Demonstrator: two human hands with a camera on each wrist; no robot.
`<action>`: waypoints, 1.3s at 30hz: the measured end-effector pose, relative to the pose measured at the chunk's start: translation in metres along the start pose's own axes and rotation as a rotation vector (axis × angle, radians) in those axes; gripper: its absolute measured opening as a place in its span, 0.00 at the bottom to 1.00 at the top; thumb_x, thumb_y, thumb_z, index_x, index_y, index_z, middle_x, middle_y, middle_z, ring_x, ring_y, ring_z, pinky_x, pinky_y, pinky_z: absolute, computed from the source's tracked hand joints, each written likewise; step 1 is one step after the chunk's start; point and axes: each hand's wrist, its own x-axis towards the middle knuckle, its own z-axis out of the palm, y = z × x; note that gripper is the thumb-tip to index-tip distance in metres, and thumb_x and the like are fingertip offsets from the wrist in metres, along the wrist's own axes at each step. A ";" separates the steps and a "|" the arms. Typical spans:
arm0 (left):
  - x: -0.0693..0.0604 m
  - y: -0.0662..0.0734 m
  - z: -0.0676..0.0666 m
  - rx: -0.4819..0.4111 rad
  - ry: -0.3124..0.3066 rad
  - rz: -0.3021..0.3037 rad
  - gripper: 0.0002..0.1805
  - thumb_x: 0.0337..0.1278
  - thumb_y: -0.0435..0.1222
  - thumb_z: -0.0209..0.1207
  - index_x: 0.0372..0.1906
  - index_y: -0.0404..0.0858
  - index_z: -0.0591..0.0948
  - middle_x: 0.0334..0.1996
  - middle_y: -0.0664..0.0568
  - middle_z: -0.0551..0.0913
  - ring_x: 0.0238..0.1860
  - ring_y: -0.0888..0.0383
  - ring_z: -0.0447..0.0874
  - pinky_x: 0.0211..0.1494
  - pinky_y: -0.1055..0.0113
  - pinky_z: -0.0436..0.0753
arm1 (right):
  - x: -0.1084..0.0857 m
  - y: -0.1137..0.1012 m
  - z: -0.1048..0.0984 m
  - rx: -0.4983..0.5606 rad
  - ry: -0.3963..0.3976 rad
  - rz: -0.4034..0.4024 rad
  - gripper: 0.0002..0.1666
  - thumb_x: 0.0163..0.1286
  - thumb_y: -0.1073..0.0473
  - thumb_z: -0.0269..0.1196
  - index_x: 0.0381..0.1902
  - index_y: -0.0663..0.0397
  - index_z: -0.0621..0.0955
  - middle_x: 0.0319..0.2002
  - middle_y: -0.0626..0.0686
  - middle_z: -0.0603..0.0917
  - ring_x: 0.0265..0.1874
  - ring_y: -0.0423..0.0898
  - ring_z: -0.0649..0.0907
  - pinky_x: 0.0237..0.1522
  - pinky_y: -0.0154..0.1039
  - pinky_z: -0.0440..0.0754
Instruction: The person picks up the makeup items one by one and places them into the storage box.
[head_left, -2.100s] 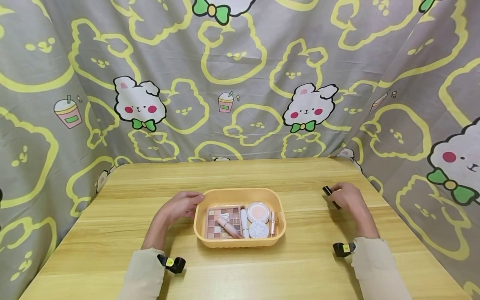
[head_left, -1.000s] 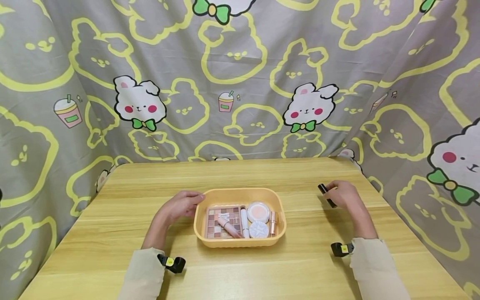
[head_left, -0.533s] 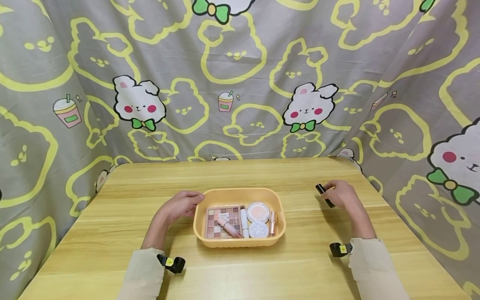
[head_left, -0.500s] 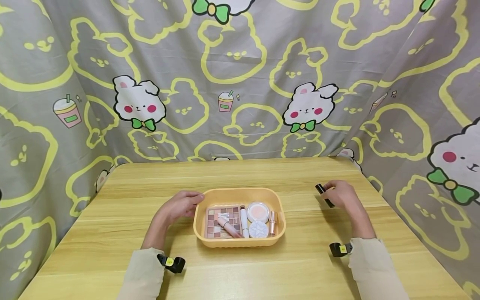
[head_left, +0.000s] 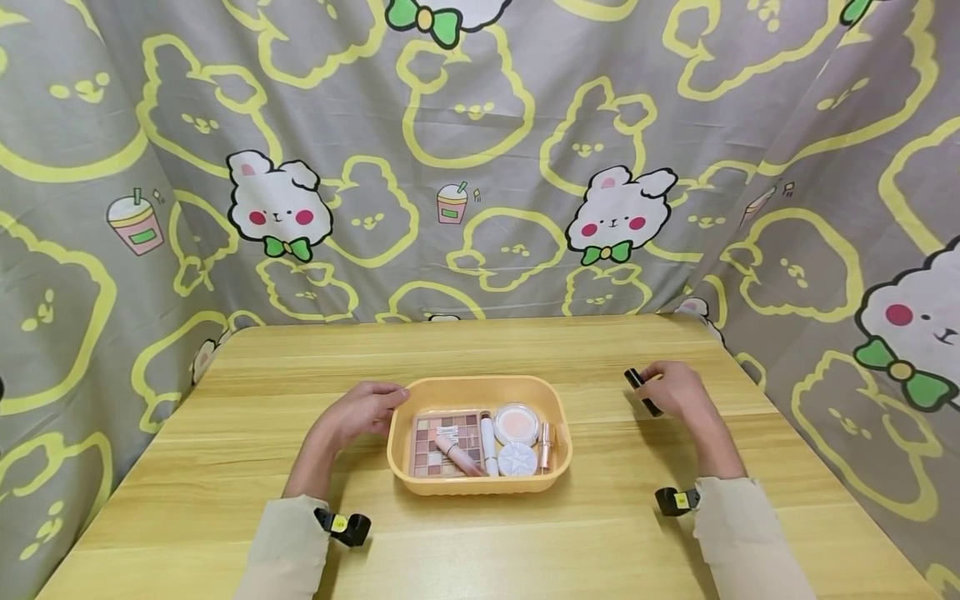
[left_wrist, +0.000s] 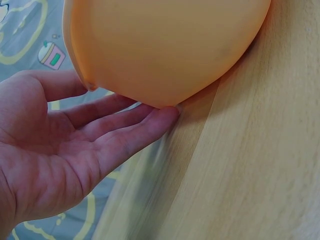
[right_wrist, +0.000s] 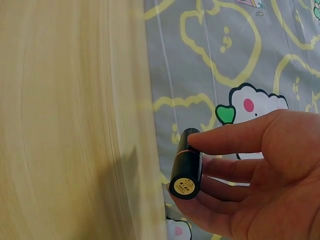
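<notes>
My right hand (head_left: 673, 390) pinches a black lipstick tube (head_left: 642, 392) above the table, right of the yellow plastic basket. In the right wrist view, the lipstick shows a thin gold band and a round label on its end, with the thumb on one side and fingers on the other. My left hand (head_left: 365, 408) holds the left end of the basket (head_left: 480, 486) at its rim; the left wrist view shows fingers against the outer wall. Inside the basket lie an eyeshadow palette (head_left: 427, 458), a pinkish tube (head_left: 459, 456), a white tube (head_left: 489, 446), two round compacts (head_left: 517, 425) and a rose-gold lipstick (head_left: 546, 447).
The wood-grain table (head_left: 480, 550) carries the basket near its middle. Grey curtains (head_left: 510, 292) with rabbit prints hang behind and along both sides. A small black camera (head_left: 677, 501) sits on each wrist, over beige sleeves.
My right hand has lifted the lipstick slightly and carried it a short way left, toward the basket. The left hand and the basket have stayed in place.
</notes>
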 end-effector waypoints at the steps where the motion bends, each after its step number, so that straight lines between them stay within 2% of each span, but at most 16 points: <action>1: 0.000 0.000 0.000 -0.005 0.003 -0.002 0.29 0.78 0.44 0.50 0.69 0.25 0.70 0.64 0.33 0.77 0.61 0.45 0.82 0.54 0.55 0.87 | 0.000 -0.001 0.001 0.000 -0.002 -0.001 0.23 0.65 0.59 0.66 0.53 0.70 0.80 0.46 0.71 0.84 0.35 0.54 0.85 0.34 0.42 0.80; 10: 0.001 -0.001 0.000 -0.001 0.001 -0.001 0.29 0.78 0.44 0.50 0.69 0.25 0.70 0.65 0.32 0.76 0.62 0.43 0.81 0.55 0.54 0.86 | -0.001 -0.010 0.006 0.001 -0.028 -0.020 0.22 0.66 0.59 0.65 0.53 0.69 0.81 0.46 0.70 0.84 0.34 0.53 0.84 0.33 0.42 0.80; 26: 0.000 0.000 0.000 -0.011 -0.008 0.003 0.29 0.78 0.44 0.49 0.68 0.24 0.70 0.64 0.32 0.77 0.62 0.43 0.81 0.57 0.53 0.86 | -0.004 -0.029 0.013 0.011 -0.028 -0.045 0.19 0.65 0.60 0.65 0.49 0.69 0.82 0.39 0.65 0.85 0.31 0.50 0.84 0.29 0.39 0.80; 35: 0.000 0.000 0.000 -0.016 -0.007 0.003 0.29 0.78 0.43 0.50 0.68 0.24 0.70 0.63 0.32 0.78 0.59 0.44 0.83 0.54 0.55 0.87 | -0.008 -0.038 0.013 0.005 -0.029 -0.066 0.21 0.66 0.60 0.64 0.52 0.70 0.81 0.41 0.65 0.86 0.32 0.51 0.85 0.31 0.40 0.80; 39: 0.000 0.000 0.000 -0.019 -0.001 -0.001 0.28 0.78 0.43 0.50 0.68 0.24 0.71 0.63 0.32 0.78 0.59 0.46 0.83 0.53 0.55 0.87 | -0.010 -0.044 0.013 0.006 -0.030 -0.074 0.22 0.67 0.60 0.63 0.55 0.70 0.80 0.46 0.67 0.86 0.36 0.52 0.86 0.34 0.42 0.82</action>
